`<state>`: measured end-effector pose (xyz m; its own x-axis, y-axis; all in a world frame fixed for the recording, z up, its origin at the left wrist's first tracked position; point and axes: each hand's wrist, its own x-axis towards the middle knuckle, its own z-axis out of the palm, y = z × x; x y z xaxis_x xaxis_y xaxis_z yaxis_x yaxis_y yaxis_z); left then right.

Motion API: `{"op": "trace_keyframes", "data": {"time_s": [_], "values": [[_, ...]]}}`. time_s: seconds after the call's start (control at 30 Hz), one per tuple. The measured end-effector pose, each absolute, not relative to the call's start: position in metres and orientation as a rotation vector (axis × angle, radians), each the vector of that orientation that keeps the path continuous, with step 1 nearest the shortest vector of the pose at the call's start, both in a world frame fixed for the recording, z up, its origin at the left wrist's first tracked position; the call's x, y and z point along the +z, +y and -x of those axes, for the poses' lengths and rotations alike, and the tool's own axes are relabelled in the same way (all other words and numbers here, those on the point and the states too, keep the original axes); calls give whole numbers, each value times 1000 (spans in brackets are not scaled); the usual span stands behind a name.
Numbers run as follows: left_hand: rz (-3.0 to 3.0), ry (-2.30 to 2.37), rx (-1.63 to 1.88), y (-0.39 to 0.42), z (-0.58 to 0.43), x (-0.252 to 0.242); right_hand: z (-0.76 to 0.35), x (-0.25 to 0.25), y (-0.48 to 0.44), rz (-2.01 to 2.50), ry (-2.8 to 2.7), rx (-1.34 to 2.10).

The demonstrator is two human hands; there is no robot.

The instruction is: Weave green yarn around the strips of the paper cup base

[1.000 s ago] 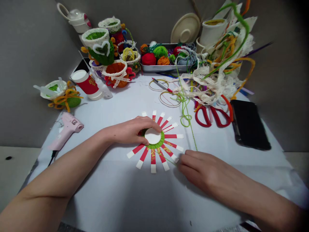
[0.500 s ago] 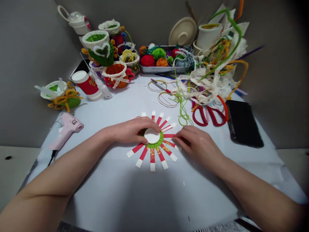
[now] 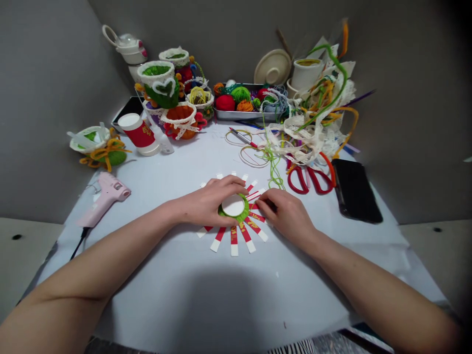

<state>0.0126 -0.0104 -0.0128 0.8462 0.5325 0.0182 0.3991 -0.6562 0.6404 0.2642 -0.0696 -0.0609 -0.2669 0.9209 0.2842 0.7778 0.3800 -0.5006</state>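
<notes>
Left hand (image 3: 210,199) half-open, pressing down on green-wrapped disc (image 3: 233,205); right hand (image 3: 283,214) curled against red paper strips (image 3: 247,232), pinch unclear.

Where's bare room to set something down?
The largest patch is the white table cover nearest you, below the red-and-white paper strip wheel. A smaller one lies right of your right hand, below the black phone. The back, with yarn and lace, is crowded.

My left hand (image 3: 210,199) hides the left side of the flat red-and-white paper strips (image 3: 234,241); under my right fingers (image 3: 266,199), I can't tell whether anything is pinched.
</notes>
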Motion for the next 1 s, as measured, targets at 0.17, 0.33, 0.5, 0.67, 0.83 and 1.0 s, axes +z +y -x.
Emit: {"op": "trace_keyframes", "data": {"time_s": [0.17,0.33,0.5,0.67,0.83,1.0], "values": [[-2413,788,224,-15,-17,-13,-266,-60,-69,1429,-2134,362],[-2431,757,193,-9,-12,-10,-275,-52,-72,1285,-2141,352],[-2385,702,174,1,-5,-12,-287,-40,-81,1132,-2257,371],[-2372,635,167,6,0,-18,-297,-28,-90,1032,-2469,457],[-2361,519,181,8,1,-15,-296,-17,-101,903,-2643,612],[-2350,497,181,9,1,-13,-290,-13,-113,949,-2732,701]]}}
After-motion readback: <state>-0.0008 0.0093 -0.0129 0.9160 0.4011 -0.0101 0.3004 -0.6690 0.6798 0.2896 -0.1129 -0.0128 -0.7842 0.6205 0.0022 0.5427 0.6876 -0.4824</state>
